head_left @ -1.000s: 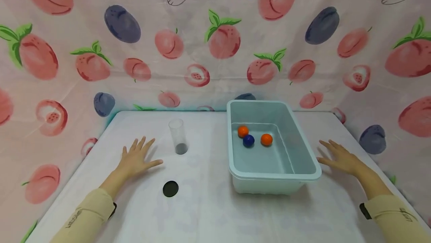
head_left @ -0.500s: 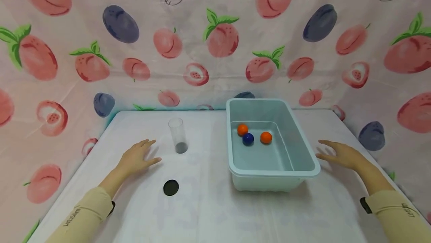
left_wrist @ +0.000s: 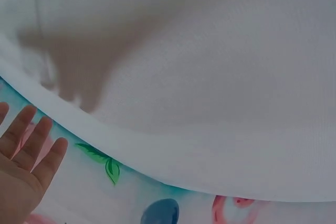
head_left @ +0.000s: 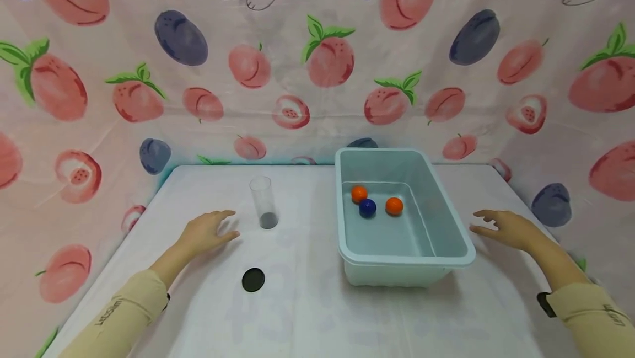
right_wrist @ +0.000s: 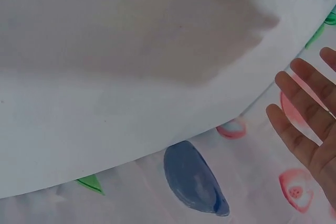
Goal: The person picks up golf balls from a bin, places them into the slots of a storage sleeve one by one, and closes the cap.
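Standing upright near the left hand (head_left: pixel 205 233): a clear cylinder (head_left: pixel 264 203)

Taking 12 o'clock as the far edge of the worktop (head_left: pixel 307 314), the clear cylinder, dark at its base, stands on the left-hand half. The left hand is at its 8 o'clock, near but apart, released, fingers loosely extended. A black disc (head_left: pixel 253 279) lies flat at the cylinder's 6 o'clock.

At the cylinder's 3 o'clock, well apart, sits a pale blue-grey bin (head_left: pixel 407 261). On its floor is a blue ball (head_left: pixel 367 208), with one orange ball (head_left: pixel 359 193) right beside it at 11 o'clock and a second orange ball (head_left: pixel 394 206) near it at 3 o'clock. The right hand (head_left: pixel 508 229), likewise released and loose-fingered, is just beside the bin's rim at 3 o'clock.

Behind the worktop, at 12 o'clock, hangs a fruit-printed cloth (head_left: pixel 292 21).
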`<state>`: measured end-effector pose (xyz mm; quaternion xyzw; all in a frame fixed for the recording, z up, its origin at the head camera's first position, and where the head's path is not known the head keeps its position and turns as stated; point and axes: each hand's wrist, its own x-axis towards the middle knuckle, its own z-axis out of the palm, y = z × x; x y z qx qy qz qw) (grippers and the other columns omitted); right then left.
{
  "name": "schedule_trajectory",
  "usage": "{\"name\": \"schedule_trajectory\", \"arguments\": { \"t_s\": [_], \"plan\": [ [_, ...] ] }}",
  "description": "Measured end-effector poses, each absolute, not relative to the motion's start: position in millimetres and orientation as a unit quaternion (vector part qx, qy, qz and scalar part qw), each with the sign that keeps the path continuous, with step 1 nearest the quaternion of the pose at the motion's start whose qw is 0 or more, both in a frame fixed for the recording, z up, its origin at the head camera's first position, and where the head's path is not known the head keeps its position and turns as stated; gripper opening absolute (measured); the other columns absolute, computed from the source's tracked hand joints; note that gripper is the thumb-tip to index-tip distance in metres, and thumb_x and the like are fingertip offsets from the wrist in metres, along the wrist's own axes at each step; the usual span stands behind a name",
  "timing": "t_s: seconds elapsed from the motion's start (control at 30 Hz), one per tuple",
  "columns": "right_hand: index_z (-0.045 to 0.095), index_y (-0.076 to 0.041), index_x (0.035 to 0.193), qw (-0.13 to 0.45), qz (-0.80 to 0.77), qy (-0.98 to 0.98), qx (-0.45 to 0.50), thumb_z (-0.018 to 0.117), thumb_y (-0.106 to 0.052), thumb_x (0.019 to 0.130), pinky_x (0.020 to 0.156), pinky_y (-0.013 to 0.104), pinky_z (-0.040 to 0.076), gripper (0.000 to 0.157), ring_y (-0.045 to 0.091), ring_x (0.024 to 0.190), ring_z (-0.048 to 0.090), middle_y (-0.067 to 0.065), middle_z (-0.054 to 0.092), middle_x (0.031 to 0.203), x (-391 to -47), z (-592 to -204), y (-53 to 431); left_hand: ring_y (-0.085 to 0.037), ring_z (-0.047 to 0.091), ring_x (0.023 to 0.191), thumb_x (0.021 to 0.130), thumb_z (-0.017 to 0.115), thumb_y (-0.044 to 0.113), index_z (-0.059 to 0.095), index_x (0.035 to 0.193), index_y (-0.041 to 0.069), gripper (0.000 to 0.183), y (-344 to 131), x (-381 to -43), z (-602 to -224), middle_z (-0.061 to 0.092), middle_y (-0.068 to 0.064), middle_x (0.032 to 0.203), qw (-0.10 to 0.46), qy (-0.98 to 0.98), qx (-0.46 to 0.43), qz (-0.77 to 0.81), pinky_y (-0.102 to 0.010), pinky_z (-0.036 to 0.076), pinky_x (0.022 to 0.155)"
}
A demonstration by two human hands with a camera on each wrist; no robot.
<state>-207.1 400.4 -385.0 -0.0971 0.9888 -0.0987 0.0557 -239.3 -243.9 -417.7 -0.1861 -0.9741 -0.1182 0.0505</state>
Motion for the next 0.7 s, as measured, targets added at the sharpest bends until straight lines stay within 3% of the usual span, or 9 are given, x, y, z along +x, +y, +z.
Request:
{"name": "schedule_trajectory", "arguments": {
  "t_s": [0.43, 0.7],
  "plan": [
    [0.058, 0.006, 0.119, 0.022, -0.098, 0.986, -0.132, 0.065, -0.032, 0.088, 0.072, 0.055, 0.054, 0.050, 0.042, 0.089, 0.063, 0.029, 0.064, 0.105, -208, -365, 396, -0.035, 0.065, 0.089, 0.089, 0.062, 0.033, 0.060, 0.123, 0.004, 0.045, -244, -241, -405, 0.069, -0.018, 0.104, 0.030, -0.975, -0.172, -0.138, -0.052, 0.052, 0.074],
    [0.058, 0.006, 0.119, 0.013, -0.102, 0.985, -0.138, 0.063, -0.035, 0.089, 0.071, 0.055, 0.054, 0.051, 0.043, 0.090, 0.062, 0.028, 0.064, 0.106, -204, -352, 385, -0.038, 0.064, 0.096, 0.090, 0.062, 0.031, 0.058, 0.125, 0.003, 0.045, -243, -243, -402, 0.068, -0.021, 0.107, 0.021, -0.970, -0.160, -0.181, -0.053, 0.051, 0.081]
  ]
}}
